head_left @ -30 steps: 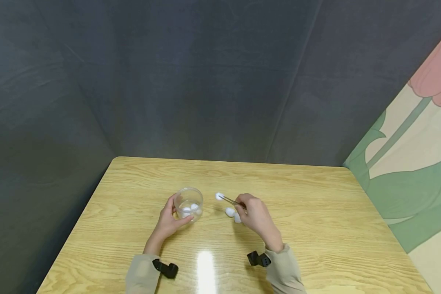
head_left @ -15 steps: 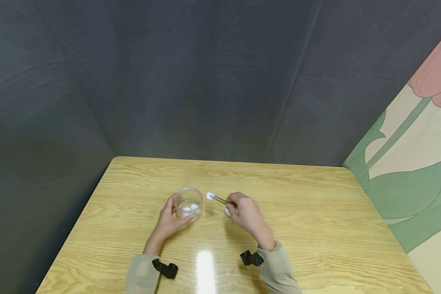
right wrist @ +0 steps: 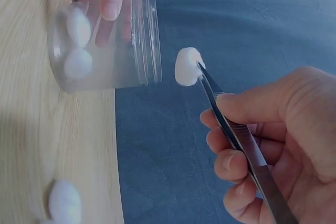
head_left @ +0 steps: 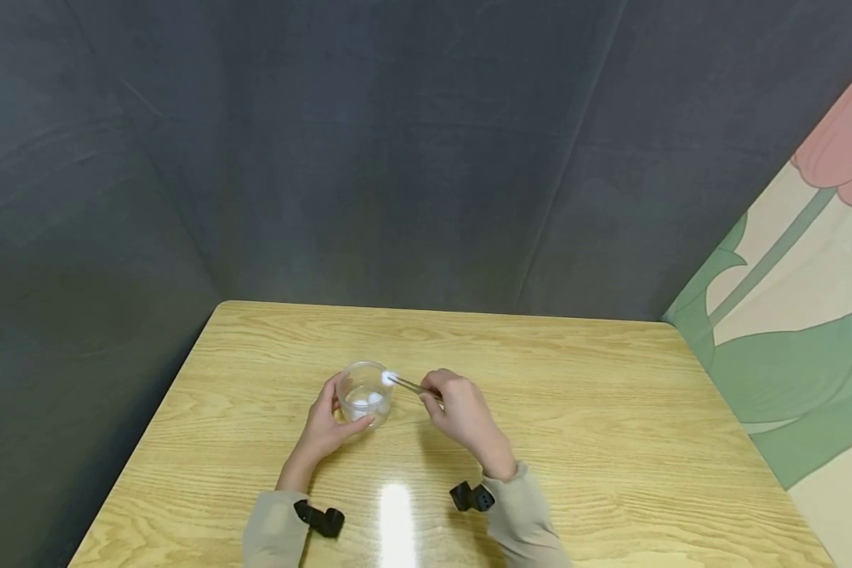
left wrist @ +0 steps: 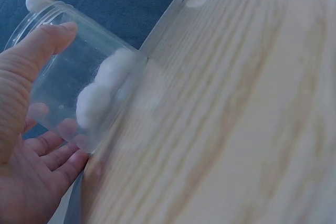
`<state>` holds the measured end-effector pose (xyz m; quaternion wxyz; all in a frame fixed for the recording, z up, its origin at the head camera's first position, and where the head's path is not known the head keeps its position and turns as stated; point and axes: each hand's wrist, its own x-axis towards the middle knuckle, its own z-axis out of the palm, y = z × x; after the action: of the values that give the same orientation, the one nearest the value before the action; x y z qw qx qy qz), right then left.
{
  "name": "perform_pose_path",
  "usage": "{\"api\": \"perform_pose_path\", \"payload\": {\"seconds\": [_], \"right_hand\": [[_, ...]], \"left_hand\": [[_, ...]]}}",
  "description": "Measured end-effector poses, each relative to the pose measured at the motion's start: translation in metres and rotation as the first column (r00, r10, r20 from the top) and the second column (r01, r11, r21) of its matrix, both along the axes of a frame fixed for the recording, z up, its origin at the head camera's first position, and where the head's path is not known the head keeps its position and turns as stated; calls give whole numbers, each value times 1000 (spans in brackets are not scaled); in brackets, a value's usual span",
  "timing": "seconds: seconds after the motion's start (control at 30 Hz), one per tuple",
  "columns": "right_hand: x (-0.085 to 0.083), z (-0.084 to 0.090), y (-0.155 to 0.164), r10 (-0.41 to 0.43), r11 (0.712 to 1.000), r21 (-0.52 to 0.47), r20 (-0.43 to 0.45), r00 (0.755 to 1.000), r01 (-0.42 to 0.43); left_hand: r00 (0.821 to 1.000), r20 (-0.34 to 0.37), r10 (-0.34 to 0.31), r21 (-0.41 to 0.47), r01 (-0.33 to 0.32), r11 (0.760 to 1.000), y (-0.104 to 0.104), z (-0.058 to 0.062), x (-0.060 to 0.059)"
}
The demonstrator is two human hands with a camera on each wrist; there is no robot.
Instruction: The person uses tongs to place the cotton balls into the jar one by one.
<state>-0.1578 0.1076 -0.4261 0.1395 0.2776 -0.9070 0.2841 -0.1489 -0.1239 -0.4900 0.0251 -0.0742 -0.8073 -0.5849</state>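
Observation:
My left hand (head_left: 323, 430) grips a clear plastic jar (right wrist: 121, 74) standing on the table, thumb on one side and fingers round the other. Inside, at the bottom, lie white cotton balls (left wrist: 93, 106). In my right hand (head_left: 463, 420) I pinch metal tweezers (right wrist: 248, 148) between thumb and fingers. Their tips clasp another cotton ball (right wrist: 187, 67), which hangs just outside and a little above the jar's open mouth, near the right side of the rim. The right wrist view shows a gap between ball and rim.
Loose cotton balls (right wrist: 65, 203) lie on the wooden table (head_left: 610, 426), hidden under my right hand in the head view. A dark curtain (head_left: 397, 158) hangs behind the table's far edge. A flower-patterned cloth (head_left: 809, 339) is at the right.
My right hand has moved left with the tweezers and cotton ball, from over the loose cotton balls to the jar's rim. The left hand and jar have stayed put.

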Motion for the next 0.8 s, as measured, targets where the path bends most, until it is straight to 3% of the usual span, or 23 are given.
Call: {"api": "perform_pose_path", "payload": {"seconds": [0.5,0.8], "right_hand": [[-4,-6,-14,19,1000,-2,53,998,-19],[-5,-9,-17,9,999,46,130,991,-15]], "left_hand": [[1000,-6,2,1,-2,1000,1,1,0],[1000,-1,0,-5,0,1000,0,1,-1]]}}
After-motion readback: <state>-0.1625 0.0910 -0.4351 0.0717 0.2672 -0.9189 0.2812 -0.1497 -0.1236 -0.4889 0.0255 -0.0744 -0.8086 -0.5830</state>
